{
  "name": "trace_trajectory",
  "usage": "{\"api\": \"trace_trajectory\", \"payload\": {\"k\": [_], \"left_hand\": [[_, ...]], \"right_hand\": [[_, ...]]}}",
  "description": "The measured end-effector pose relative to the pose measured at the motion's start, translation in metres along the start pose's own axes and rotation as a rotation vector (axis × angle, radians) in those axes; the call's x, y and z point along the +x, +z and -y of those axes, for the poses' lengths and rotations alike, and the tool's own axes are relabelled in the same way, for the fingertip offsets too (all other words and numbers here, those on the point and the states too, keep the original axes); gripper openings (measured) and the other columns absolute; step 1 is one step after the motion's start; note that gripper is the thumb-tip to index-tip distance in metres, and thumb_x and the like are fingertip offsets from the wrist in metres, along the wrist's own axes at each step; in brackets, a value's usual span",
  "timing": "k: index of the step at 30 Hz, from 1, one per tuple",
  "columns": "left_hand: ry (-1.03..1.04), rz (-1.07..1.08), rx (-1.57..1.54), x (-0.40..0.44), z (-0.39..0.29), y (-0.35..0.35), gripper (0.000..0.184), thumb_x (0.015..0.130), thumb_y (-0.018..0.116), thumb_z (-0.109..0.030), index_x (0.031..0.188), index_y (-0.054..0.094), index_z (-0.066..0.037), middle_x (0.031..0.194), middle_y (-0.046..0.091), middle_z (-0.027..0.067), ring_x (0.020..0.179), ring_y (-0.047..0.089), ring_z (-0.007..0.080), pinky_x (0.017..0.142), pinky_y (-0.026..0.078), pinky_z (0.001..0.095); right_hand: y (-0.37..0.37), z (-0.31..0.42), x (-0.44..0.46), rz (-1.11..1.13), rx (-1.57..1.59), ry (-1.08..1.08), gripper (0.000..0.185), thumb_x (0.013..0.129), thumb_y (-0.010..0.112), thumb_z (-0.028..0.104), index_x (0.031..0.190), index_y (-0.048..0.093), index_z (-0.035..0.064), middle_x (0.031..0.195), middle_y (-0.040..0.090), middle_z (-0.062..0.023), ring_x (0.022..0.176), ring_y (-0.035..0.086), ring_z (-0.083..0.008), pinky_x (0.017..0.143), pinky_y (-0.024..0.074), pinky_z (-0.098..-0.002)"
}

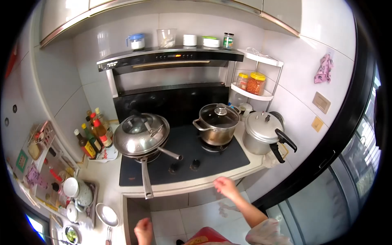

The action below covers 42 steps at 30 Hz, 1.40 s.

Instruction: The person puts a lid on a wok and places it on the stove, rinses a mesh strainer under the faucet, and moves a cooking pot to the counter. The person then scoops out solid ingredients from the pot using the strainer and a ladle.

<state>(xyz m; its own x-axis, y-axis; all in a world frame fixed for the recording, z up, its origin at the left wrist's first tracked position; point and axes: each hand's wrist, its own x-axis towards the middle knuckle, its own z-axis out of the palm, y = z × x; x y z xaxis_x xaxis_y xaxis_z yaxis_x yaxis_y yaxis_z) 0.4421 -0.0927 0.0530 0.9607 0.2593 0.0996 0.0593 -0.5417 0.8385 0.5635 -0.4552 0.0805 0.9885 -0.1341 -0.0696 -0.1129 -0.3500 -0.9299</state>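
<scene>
My right hand (226, 187) is in front of the counter edge, below the stove's right half, its fingers curled; nothing shows in it. My left hand (143, 229) hangs low in front of the counter, fingers folded in, touching nothing visible. On the black stove (183, 141), a wok with a domed metal lid (139, 141) sits on the left burner, its long handle reaching past the front edge. A steel pot (216, 132) with a glass lid stands on the right burner. Two knobs (195, 164) are at the front of the stove.
A pressure cooker (263, 130) stands right of the stove, its black handles pointing front-right. Sauce bottles (100, 130) are at the left. On the left counter lie a metal strainer (107, 214), a white mug (71, 187) and a bowl of greens (71, 235). A range hood (171, 57) hangs above.
</scene>
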Motion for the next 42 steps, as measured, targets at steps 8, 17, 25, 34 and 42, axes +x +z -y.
{"api": "trace_trajectory", "payload": {"k": [8,17,25,34,42], "left_hand": [[-0.16,0.322,-0.687,0.143,-0.157,0.172,0.025,0.087,0.05,-0.015,0.104,0.056,0.003,0.086,0.064,0.009,0.064,0.057,0.0091,0.051,0.044,0.0197],[-0.375,0.123,-0.895,0.31,-0.26,0.291,0.025,0.089,0.048,-0.029,0.09,0.054,-0.004,0.063,0.054,0.0026,0.049,0.045,0.0096,0.043,0.035,0.0219],[-0.416,0.125,-0.96,0.317,-0.262,0.293,0.02,0.088,0.047,-0.022,0.077,0.05,-0.007,0.055,0.048,0.0012,0.047,0.043,0.0098,0.04,0.032,0.0226],[-0.429,0.097,-0.892,0.318,-0.265,0.287,0.021,0.089,0.046,-0.024,0.082,0.052,-0.005,0.056,0.052,0.0024,0.046,0.044,0.0086,0.041,0.033,0.0215],[-0.522,0.038,-0.702,0.315,-0.288,0.282,0.022,0.089,0.044,-0.024,0.08,0.051,-0.006,0.054,0.051,0.0019,0.045,0.04,0.008,0.042,0.026,0.021]], "right_hand": [[-0.162,0.063,0.184,-0.435,-0.418,-0.411,0.016,0.082,0.054,0.016,0.085,0.063,0.0032,0.077,0.063,-0.0149,0.072,0.061,-0.03,0.065,0.0475,-0.037],[-0.244,0.006,0.433,-0.123,-0.569,-0.077,0.028,0.082,0.051,0.024,0.096,0.059,0.0011,0.096,0.059,-0.0224,0.092,0.055,-0.0371,0.08,0.0431,-0.0417],[-0.242,-0.019,0.454,-0.062,-0.421,-0.041,0.009,0.085,0.049,0.013,0.081,0.05,0.0041,0.059,0.048,-0.0029,0.051,0.047,-0.0118,0.039,0.034,-0.0286],[-0.242,0.036,0.426,0.043,-0.236,0.208,0.018,0.085,0.05,0.025,0.085,0.051,0.0069,0.06,0.049,-0.0012,0.049,0.047,-0.0125,0.041,0.0364,-0.0274],[-0.237,0.03,0.432,0.055,-0.039,0.163,0.027,0.085,0.054,0.028,0.068,0.048,0.0084,0.052,0.042,0.0022,0.043,0.039,-0.0076,0.037,0.0301,-0.0229]]}}
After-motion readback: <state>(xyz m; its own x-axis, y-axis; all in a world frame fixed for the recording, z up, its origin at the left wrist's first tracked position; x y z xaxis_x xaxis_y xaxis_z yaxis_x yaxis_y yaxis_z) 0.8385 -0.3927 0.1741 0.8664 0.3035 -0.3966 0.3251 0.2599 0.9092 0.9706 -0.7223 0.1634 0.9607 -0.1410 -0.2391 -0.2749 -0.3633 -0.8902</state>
